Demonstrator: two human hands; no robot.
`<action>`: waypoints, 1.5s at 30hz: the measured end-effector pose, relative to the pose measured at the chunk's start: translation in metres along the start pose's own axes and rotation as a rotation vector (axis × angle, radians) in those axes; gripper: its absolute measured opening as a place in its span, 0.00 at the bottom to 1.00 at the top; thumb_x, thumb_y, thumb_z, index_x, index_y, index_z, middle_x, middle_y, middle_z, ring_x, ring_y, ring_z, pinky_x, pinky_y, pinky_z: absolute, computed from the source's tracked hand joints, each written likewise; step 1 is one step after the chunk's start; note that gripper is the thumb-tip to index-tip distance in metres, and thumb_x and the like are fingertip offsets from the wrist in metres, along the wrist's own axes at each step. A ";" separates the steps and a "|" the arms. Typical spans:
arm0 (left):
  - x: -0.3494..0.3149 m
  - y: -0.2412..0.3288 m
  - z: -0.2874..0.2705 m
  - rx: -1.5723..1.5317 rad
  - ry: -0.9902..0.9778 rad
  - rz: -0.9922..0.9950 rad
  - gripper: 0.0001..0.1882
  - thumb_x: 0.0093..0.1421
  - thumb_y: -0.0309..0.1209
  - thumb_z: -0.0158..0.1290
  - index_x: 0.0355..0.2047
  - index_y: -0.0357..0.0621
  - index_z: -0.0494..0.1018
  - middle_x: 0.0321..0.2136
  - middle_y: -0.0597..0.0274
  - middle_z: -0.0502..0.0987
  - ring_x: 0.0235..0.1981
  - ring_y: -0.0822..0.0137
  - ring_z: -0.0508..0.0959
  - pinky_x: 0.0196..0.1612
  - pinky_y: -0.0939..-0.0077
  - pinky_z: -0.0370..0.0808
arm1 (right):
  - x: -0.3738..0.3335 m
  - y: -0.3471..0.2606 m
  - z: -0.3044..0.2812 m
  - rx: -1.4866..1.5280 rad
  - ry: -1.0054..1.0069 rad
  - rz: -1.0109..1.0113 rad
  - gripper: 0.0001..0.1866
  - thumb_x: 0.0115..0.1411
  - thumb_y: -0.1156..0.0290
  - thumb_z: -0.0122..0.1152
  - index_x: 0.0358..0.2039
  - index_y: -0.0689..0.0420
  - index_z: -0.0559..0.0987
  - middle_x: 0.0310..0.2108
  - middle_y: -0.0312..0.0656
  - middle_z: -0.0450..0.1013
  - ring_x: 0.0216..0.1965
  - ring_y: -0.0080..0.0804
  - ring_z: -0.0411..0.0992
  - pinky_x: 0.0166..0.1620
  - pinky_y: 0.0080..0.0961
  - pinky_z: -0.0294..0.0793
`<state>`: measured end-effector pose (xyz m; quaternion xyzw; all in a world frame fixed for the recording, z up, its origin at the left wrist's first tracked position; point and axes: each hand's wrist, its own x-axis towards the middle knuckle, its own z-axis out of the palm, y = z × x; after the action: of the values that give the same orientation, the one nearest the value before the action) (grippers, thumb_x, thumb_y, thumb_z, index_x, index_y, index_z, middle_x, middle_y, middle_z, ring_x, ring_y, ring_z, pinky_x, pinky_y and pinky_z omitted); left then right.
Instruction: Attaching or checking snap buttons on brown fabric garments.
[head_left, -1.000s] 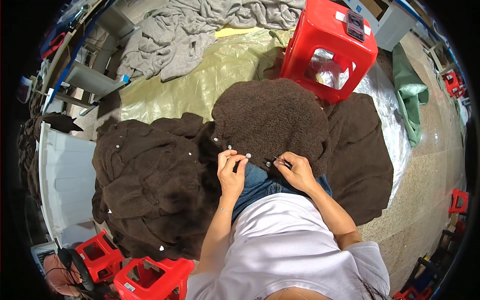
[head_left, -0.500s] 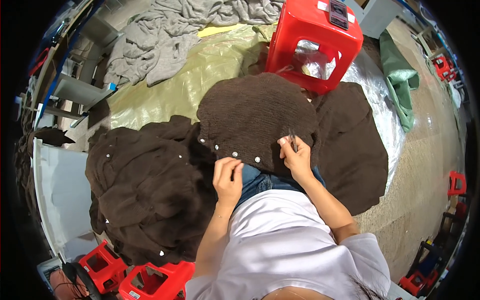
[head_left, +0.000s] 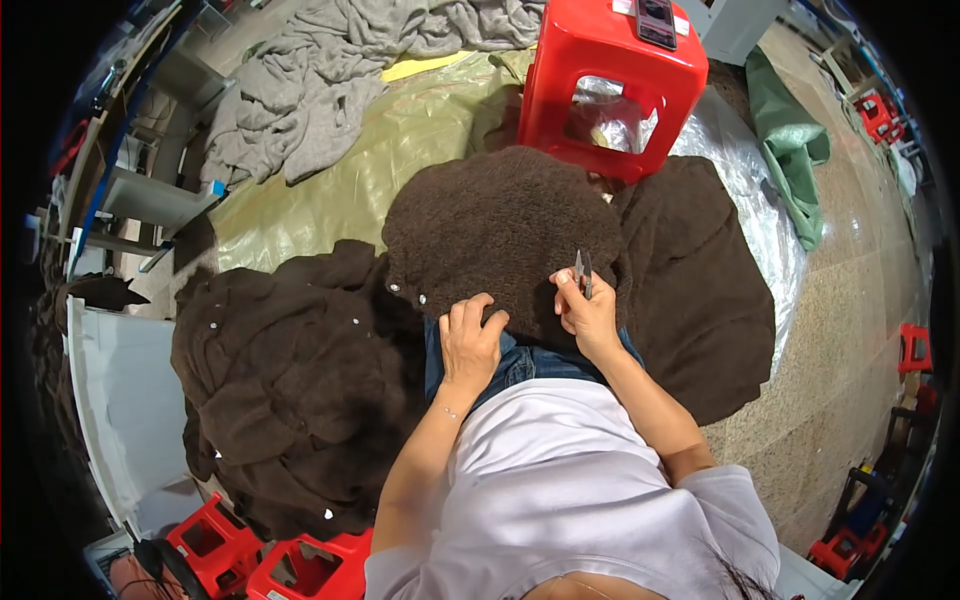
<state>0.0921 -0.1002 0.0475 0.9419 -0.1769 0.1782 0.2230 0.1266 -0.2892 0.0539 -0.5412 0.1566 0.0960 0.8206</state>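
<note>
A dark brown knitted garment point(head_left: 500, 215) is spread across my lap, with small sparkly buttons point(head_left: 422, 299) along its near left edge. My left hand point(head_left: 470, 340) rests on that near edge, fingers laid over the knit and thumb apart, covering part of the button row. In my right hand point(head_left: 590, 312) is a pair of thread snips point(head_left: 585, 272), blades pointing away from me, just above the right part of the garment. The fingers of that hand are closed round the snips.
A heap of brown garments point(head_left: 290, 380) lies to my left, and more brown cloth point(head_left: 695, 290) to my right. Ahead stands a red stool point(head_left: 610, 85) with a phone point(head_left: 656, 22) on top. Grey knit cloth point(head_left: 290, 100) lies on a yellow-green sheet point(head_left: 400, 150).
My left hand has gone from a raised pinch beside the edge to lying on the garment, over some buttons. The snips now point more upward, their blades showing apart.
</note>
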 end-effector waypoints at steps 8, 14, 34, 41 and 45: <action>-0.002 -0.009 -0.001 -0.352 0.096 -0.093 0.04 0.56 0.25 0.55 0.32 0.42 0.72 0.39 0.59 0.75 0.40 0.57 0.74 0.40 0.66 0.67 | 0.002 0.001 -0.002 -0.035 -0.041 0.001 0.13 0.64 0.61 0.59 0.35 0.60 0.77 0.16 0.35 0.68 0.11 0.12 0.55 0.13 0.13 0.51; 0.009 0.001 -0.015 -0.216 -0.078 -0.031 0.13 0.54 0.26 0.57 0.41 0.46 0.76 0.42 0.61 0.75 0.38 0.61 0.74 0.41 0.68 0.65 | 0.002 0.002 -0.002 -0.063 -0.038 -0.008 0.13 0.64 0.61 0.59 0.35 0.60 0.77 0.16 0.34 0.68 0.11 0.12 0.56 0.13 0.13 0.52; -0.018 0.001 -0.003 -0.876 0.023 -0.538 0.03 0.67 0.23 0.46 0.36 0.35 0.67 0.39 0.52 0.77 0.30 0.73 0.77 0.34 0.80 0.76 | -0.018 -0.018 0.005 -0.137 -0.169 0.153 0.29 0.70 0.47 0.39 0.33 0.62 0.77 0.13 0.30 0.59 0.11 0.14 0.49 0.14 0.14 0.49; -0.022 0.007 0.002 -1.059 0.060 -0.586 0.04 0.68 0.25 0.45 0.38 0.37 0.66 0.45 0.49 0.73 0.35 0.72 0.76 0.39 0.79 0.77 | -0.037 -0.013 0.015 -0.385 -0.373 0.376 0.24 0.68 0.53 0.48 0.24 0.60 0.77 0.10 0.23 0.54 0.11 0.11 0.45 0.14 0.18 0.41; -0.025 0.009 0.007 -1.066 0.097 -0.546 0.02 0.66 0.20 0.44 0.38 0.34 0.65 0.47 0.48 0.74 0.35 0.69 0.78 0.39 0.77 0.78 | -0.032 -0.002 0.017 -0.541 -0.392 0.224 0.26 0.67 0.54 0.50 0.20 0.60 0.79 0.10 0.26 0.57 0.14 0.13 0.49 0.18 0.21 0.46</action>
<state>0.0687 -0.1043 0.0348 0.7023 0.0169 0.0438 0.7103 0.1000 -0.2742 0.0734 -0.6899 0.0231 0.3256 0.6461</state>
